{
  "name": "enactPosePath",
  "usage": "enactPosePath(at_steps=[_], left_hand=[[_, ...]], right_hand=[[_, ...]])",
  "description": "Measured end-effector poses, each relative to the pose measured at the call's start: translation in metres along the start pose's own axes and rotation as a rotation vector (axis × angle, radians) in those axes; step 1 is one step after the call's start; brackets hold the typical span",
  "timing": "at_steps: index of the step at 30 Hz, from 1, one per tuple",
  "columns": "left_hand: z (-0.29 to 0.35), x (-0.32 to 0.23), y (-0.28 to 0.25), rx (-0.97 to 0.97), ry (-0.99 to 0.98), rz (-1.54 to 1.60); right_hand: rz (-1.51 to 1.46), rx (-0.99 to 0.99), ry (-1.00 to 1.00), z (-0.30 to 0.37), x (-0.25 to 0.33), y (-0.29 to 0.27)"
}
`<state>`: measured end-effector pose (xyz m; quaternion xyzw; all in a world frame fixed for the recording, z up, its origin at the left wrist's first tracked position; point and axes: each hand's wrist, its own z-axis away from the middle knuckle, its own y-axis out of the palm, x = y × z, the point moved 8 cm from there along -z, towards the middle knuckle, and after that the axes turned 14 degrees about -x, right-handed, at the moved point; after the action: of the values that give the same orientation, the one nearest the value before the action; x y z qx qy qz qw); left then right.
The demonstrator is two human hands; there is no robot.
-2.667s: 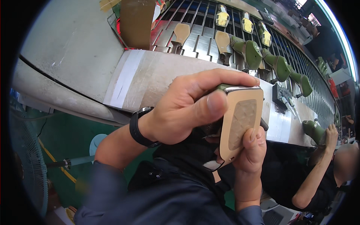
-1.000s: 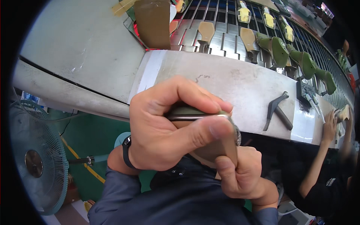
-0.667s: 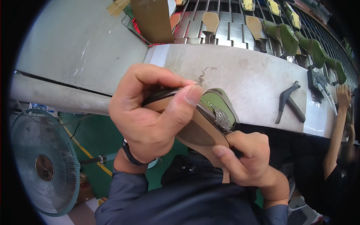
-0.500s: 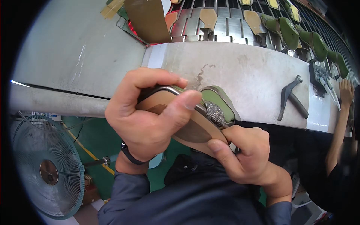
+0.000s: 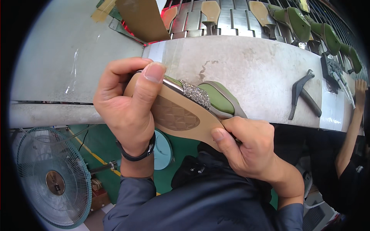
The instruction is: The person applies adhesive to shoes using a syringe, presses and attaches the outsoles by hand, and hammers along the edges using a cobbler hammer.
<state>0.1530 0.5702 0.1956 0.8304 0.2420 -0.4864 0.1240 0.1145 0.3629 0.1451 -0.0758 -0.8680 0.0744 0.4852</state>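
Both my hands hold a sandal [image 5: 175, 115] at the bench's front edge, its tan sole with a patterned brown patch turned toward me. It has a shiny metallic rim and a glittery strap [image 5: 195, 94] over a green shoe last [image 5: 219, 100]. My left hand [image 5: 125, 102] is closed round the toe end, thumb along the edge and the other fingers behind. With thumb and bent fingers, my right hand [image 5: 250, 148] pinches the sole's narrower part. That hand hides the heel end.
On the bench [image 5: 254, 73] lies a hammer [image 5: 302, 94], beside a dark box with brushes [image 5: 332, 75]. Soles with heels [image 5: 211, 13] and green lasts [image 5: 298, 25] sit on a metal conveyor behind. A fan [image 5: 54, 181] stands left; a co-worker's arm [image 5: 350, 134] is at right.
My left thumb has shifted left along the sandal's edge toward the toe. The sole has tilted further toward me, exposing its patterned patch and more of the glittery strap. My right hand keeps its pinch.
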Motion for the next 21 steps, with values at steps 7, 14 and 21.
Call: enactPosePath(at_steps=[7, 14, 21], left_hand=[[-0.001, -0.011, 0.006, -0.012, 0.031, 0.006], [-0.004, -0.044, 0.043, 0.216, 0.129, -0.099], [-0.033, -0.023, 0.062, 0.273, 0.010, -0.013]], right_hand=[[0.121, 0.112, 0.077, -0.009, -0.003, -0.011], [0.133, 0.123, 0.166, -0.032, 0.013, -0.034], [-0.296, -0.032, 0.640, -0.003, 0.010, -0.022]])
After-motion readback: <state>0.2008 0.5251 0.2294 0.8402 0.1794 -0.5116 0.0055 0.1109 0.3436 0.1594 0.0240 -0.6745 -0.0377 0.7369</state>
